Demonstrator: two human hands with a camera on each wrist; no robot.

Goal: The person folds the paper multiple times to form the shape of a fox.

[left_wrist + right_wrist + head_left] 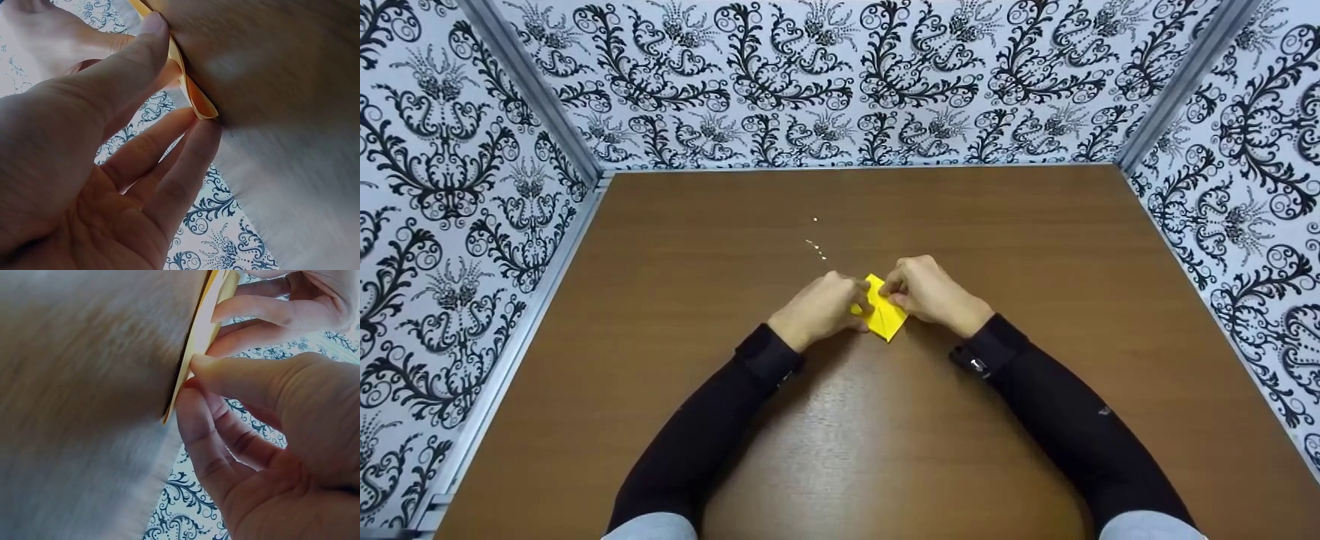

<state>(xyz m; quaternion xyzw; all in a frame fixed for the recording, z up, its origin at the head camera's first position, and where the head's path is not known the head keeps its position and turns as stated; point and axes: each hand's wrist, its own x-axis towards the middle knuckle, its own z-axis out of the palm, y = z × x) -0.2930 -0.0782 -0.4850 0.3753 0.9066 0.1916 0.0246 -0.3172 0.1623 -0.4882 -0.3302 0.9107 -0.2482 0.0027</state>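
Observation:
A small folded piece of yellow paper (888, 324) lies on the table, one corner toward the person. From its left side the left hand (821, 304) pinches it. In the left wrist view, that hand's thumb (154, 25) is on the paper, while two fingertips touch a curved, raised end of the paper (202, 104). My right hand (934, 292) pinches the opposite side. The right wrist view has its thumb (225, 371) against the thin edge of the paper (194, 349), with curled fingers just below. Part of the paper is hidden under both hands.
Several tiny pale specks (817, 247) lie on the brown wooden table (997, 217) beyond the left hand. Patterned black-and-white walls (810, 75) with grey metal posts (536, 90) enclose the back and sides. Dark sleeves (690, 442) with wrist straps cover both forearms.

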